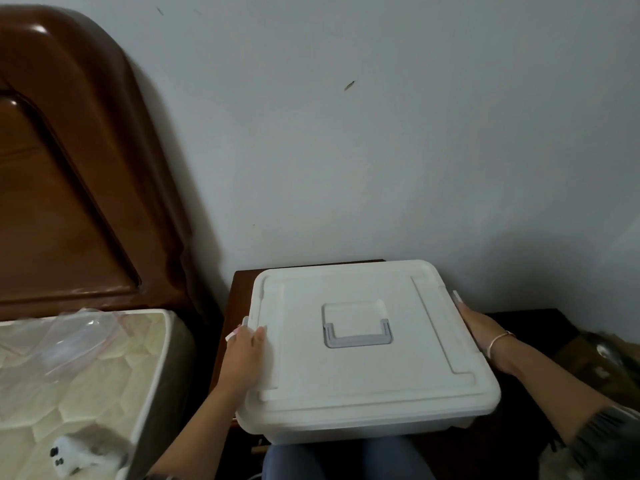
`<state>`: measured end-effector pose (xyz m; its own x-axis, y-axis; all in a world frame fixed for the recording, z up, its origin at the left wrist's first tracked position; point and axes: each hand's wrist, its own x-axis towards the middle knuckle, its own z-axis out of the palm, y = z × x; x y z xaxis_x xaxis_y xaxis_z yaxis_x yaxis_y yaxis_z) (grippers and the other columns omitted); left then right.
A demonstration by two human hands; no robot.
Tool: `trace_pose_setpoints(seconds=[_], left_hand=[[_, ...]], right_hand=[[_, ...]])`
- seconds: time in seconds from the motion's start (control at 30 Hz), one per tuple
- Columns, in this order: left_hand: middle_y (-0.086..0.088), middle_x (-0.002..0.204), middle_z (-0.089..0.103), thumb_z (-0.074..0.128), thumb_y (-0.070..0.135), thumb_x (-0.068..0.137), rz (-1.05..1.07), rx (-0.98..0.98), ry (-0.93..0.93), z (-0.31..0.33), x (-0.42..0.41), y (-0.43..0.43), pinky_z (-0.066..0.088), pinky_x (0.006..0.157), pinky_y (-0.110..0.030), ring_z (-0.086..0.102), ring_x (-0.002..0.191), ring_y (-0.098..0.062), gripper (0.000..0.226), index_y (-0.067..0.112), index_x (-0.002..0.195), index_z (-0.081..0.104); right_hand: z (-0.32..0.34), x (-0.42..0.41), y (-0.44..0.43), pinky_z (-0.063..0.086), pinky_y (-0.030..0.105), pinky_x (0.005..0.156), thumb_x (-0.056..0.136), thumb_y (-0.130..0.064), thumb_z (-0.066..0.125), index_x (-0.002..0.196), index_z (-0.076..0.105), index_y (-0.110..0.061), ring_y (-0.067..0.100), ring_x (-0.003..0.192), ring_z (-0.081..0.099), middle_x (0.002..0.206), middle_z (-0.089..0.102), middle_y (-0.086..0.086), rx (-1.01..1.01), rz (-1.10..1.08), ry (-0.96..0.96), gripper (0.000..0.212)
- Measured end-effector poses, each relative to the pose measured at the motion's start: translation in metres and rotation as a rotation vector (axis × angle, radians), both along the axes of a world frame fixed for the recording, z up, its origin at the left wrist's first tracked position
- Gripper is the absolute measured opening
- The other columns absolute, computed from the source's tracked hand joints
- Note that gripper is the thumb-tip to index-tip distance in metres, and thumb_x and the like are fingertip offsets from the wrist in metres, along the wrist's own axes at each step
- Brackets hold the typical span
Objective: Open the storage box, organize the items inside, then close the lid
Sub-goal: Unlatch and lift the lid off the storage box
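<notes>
On nightstand (239, 292), lidded storage box (346, 375) — left grip (244, 355), right grip (479, 327) spread flat on sides; mattress (86, 375) alongside.

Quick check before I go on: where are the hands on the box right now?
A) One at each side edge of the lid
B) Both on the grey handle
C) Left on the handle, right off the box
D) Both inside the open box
A: the left hand rests on the left edge of the lid, the right hand is at its right edge, and the grey handle is untouched.
</notes>
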<state>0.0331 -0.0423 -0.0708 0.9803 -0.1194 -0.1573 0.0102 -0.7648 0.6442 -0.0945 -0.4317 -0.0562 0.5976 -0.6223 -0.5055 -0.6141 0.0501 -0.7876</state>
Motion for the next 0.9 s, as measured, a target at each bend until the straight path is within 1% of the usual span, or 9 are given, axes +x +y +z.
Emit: trace_pose_setpoints(seconds=[0.1,0.2,0.3,0.4,0.5,0.6,0.67,0.73,0.9], left_hand=[[-0.022,0.132,0.053,0.037,0.036,0.102,0.045,-0.059,0.019,0.000,-0.002,0.000,0.046,0.095,-0.045,0.055,0.114,-0.036,0.040,0.001,0.114,0.052],[-0.017,0.137,0.052,0.038,0.041,0.102,0.066,-0.093,0.036,-0.001,-0.003,0.003,0.044,0.102,-0.047,0.053,0.119,-0.034,0.047,0.002,0.125,0.050],[-0.012,0.128,0.058,0.038,0.041,0.101,0.073,-0.097,0.021,-0.001,-0.003,0.002,0.047,0.090,-0.038,0.059,0.106,-0.025,0.043,0.008,0.124,0.051],[-0.009,0.108,0.064,0.041,0.037,0.101,0.066,-0.114,-0.054,-0.002,-0.003,0.002,0.044,0.068,-0.028,0.057,0.081,-0.013,0.027,0.014,0.104,0.055],[-0.013,0.102,0.064,0.044,0.030,0.100,0.079,-0.110,-0.096,-0.003,-0.003,0.003,0.049,0.083,-0.042,0.060,0.094,-0.029,0.029,0.006,0.099,0.059],[-0.009,0.090,0.061,0.044,0.030,0.099,0.056,-0.118,-0.077,0.003,-0.008,-0.001,0.049,0.079,-0.044,0.061,0.090,-0.032,0.026,0.008,0.092,0.056],[-0.011,0.114,0.060,0.041,0.037,0.101,0.032,-0.163,0.057,0.010,-0.010,-0.003,0.047,0.089,-0.042,0.058,0.108,-0.032,0.037,0.007,0.118,0.053],[-0.006,0.142,0.043,0.036,0.048,0.101,0.000,-0.336,0.220,0.019,-0.012,0.000,0.037,0.109,-0.042,0.044,0.130,-0.030,0.059,0.011,0.146,0.032],[-0.004,0.153,0.033,0.034,0.053,0.099,-0.012,-0.553,0.342,0.033,-0.013,0.006,0.028,0.116,-0.045,0.037,0.137,-0.027,0.065,0.017,0.152,0.022]], right_hand=[[-0.004,-0.007,-0.002,0.055,0.034,0.071,0.077,-0.070,0.054,0.094,0.070,-0.004,0.033,0.084,0.069,0.089,0.073,0.018,0.117,-0.017,0.058,0.070],[-0.008,-0.008,-0.002,0.052,0.032,0.059,0.083,-0.051,0.062,0.103,0.065,0.005,0.029,0.070,0.066,0.071,0.071,0.017,0.150,-0.024,0.125,0.060],[-0.003,-0.005,0.001,0.051,0.027,0.048,0.087,-0.045,0.061,0.100,0.064,0.007,0.026,0.055,0.064,0.058,0.069,0.014,0.132,-0.023,0.163,0.053],[0.002,-0.002,0.001,0.047,0.031,0.069,0.096,-0.040,0.042,0.106,0.061,0.006,0.029,0.078,0.061,0.097,0.067,0.023,-0.061,-0.010,0.108,0.050],[0.007,-0.006,0.012,0.038,0.035,0.087,0.098,-0.037,0.034,0.115,0.058,-0.003,0.032,0.105,0.054,0.123,0.056,0.022,-0.245,0.102,0.087,0.044],[0.010,-0.009,0.028,0.036,0.033,0.098,0.099,-0.037,0.036,0.132,0.050,-0.008,0.030,0.122,0.049,0.135,0.052,0.014,-0.188,0.152,-0.016,0.046],[0.015,-0.011,0.033,0.037,0.030,0.093,0.099,-0.039,0.040,0.135,0.047,-0.009,0.028,0.121,0.051,0.132,0.055,0.010,-0.059,0.109,-0.072,0.047],[0.022,-0.015,0.033,0.047,0.031,0.079,0.095,-0.046,0.046,0.124,0.056,-0.012,0.028,0.095,0.063,0.104,0.068,0.009,0.131,0.015,-0.085,0.046],[0.028,-0.020,0.026,0.053,0.040,0.077,0.086,-0.055,0.056,0.105,0.066,-0.010,0.032,0.082,0.066,0.084,0.072,0.013,0.282,-0.022,-0.064,0.050]])
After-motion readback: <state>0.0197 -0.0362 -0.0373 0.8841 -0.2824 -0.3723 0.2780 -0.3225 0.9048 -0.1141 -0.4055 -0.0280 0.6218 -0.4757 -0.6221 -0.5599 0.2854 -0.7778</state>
